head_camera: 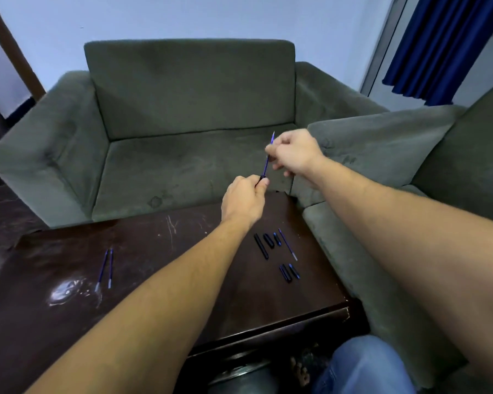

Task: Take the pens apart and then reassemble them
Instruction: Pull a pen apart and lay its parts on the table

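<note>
The fingers [271, 150] of the right hand [295, 155] pinched a thin blue refill [266, 164] near its upper end, and its pointed tip stuck up past them. The refill slanted down into a black barrel [259, 182]. Only a short bit of the barrel showed, because the left hand [244, 199] had its fingers and thumb curled round it. How far the refill sat inside the barrel could not be told. Both hands were held up over the far edge of the dark wooden surface [160, 251], the right one higher and farther out.

On the surface just below the left wrist lay a row of loose parts: a long black tube [261, 245], a short black piece [268, 240], a blue-tipped piece [276, 239] and a second refill [288, 244], side by side and close together. Nearer the person lay two more short pieces [289, 272], next to each other. Well apart on the left side of the surface, a pair of refills [106, 267] lay almost parallel.

A green sofa [188, 89] stood beyond the surface, and a blue curtain [439, 44] hung at the upper right.
</note>
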